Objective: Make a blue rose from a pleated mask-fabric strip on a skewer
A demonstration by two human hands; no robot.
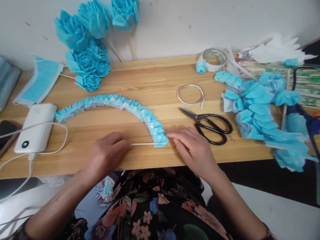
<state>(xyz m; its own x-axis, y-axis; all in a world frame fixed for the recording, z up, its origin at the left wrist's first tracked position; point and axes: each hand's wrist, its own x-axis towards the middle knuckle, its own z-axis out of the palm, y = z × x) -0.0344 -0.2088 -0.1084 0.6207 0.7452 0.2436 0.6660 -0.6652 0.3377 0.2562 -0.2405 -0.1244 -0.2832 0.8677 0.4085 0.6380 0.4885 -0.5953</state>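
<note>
Floral clothing (146,222) fills six o'clock; at eight, the left hand (108,151) pinches a thin stick (143,144) meeting a pleated blue strip (117,101) that arcs toward ten. At four, the right hand (195,151) rests, thumb and forefinger slightly parted, at the strip's end, where uneven pressure could skew the stick.

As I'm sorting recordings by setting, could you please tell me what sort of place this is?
It looks like a craft workspace, though whose is unclear: blue flowers sit by the wall, and a pleated blue strip and black-handled scissors lie on the wooden tabletop.
</note>
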